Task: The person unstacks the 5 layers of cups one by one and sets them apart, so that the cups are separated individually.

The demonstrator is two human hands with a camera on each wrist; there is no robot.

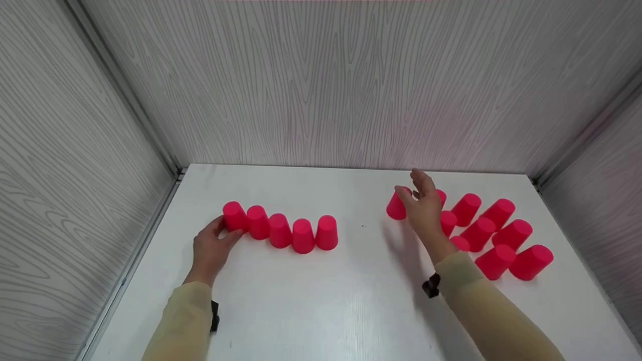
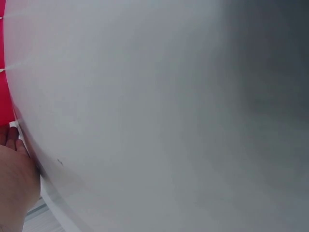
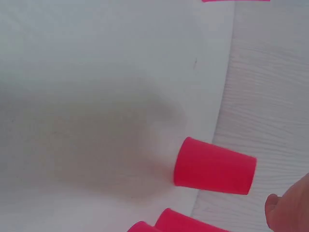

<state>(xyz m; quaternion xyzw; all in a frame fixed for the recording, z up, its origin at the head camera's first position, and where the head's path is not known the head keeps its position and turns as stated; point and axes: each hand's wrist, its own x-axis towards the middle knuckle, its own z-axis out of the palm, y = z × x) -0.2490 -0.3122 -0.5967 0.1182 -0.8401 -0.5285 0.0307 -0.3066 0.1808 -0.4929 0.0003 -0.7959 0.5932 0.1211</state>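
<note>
My left hand (image 1: pixel 210 250) holds the leftmost bright pink cup (image 1: pixel 234 216) low down, thumb on its near side and fingers behind it. That upside-down cup ends a curved row of several pink cups (image 1: pixel 280 231), standing close together. In the left wrist view the hand (image 2: pixel 19 179) and a strip of pink cup (image 2: pixel 6 101) show at the edge. Over on the right, my right hand (image 1: pixel 425 208) is raised with fingers extended beside a lone upside-down cup (image 1: pixel 396 207). The right wrist view shows the thumb (image 3: pixel 289 210) apart from this cup (image 3: pixel 215 166).
More upside-down pink cups (image 1: pixel 479 233) stand grouped on the right of the white table (image 1: pixel 321 306), some partly hidden behind the right hand and forearm. Wood-grain panels (image 1: pixel 311 90) enclose the table at the back and both sides.
</note>
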